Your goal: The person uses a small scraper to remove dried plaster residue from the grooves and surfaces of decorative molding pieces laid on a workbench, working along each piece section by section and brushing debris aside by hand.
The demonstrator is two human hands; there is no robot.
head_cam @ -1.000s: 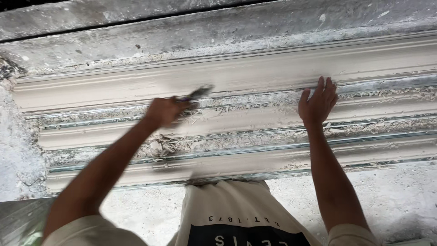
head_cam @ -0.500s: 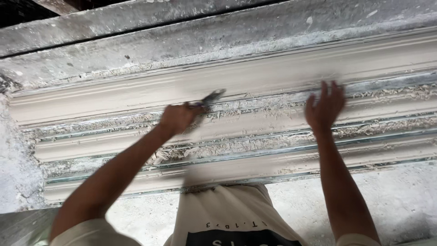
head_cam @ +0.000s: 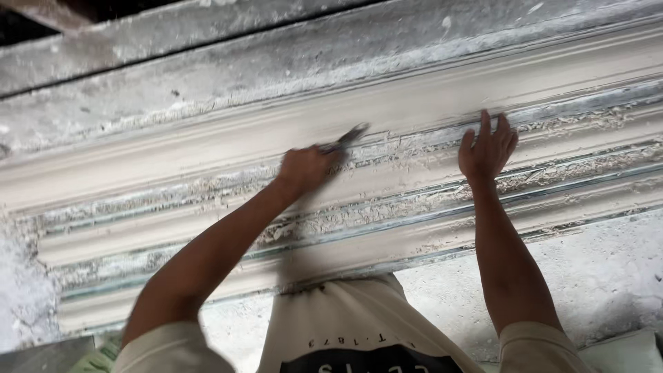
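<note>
a view looking down over a person's chest at a long plaster moulding [head_cam: 173,155] that runs from left to right across a dusty grey workbench [head_cam: 608,276]. the moulding has several parallel ridges and grooves, with crumbs of rough white plaster caught in the grooves. at the far left, loose white powder [head_cam: 21,304] lies beside the end of the moulding. moving right, the left hand [head_cam: 304,169] is closed in a fist around the handle of a small scraping tool [head_cam: 345,138], whose dark blade points up and to the right and touches an upper ridge of the moulding. further right, well apart from the tool, the right hand [head_cam: 487,148] lies flat on the moulding with fingers spread, holding nothing. at the bottom centre is the person's cream shirt [head_cam: 345,324] with a dark panel.
</note>
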